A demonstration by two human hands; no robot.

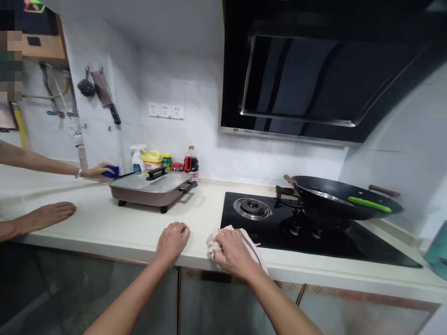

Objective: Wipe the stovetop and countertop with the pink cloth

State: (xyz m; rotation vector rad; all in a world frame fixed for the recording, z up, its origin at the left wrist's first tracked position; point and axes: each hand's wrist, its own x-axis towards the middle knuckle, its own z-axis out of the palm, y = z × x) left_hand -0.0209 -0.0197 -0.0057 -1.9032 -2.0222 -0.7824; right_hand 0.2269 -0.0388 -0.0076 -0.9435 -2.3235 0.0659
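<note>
Bunched cloth (212,244) at the near left corner of the hob (270,236)

A wok (330,185) takes up much of the hob's right half, with a bright green utensil (370,204) in it. Left of the hob, a lidded rectangular pan (138,197) partly hides the containers (166,161) behind it. Farther left of the hob, another person's hand (95,171) grips a blue pad (111,171), and that person's other hand (52,215) lies flat.

Counted: one wok, one pan, five containers, three wall sockets (165,110) and one cleaver (102,87) hung up left of the hob.

The right hand (231,249) clutches the cloth. Left of the hob, the left hand (173,239) rests with fingers loosely curled; I cannot tell whether anything is under them.

The pale counter (200,207) surrounds the hob, a black range hood (303,83) hangs above it, and the white wall (206,116) stands behind.
</note>
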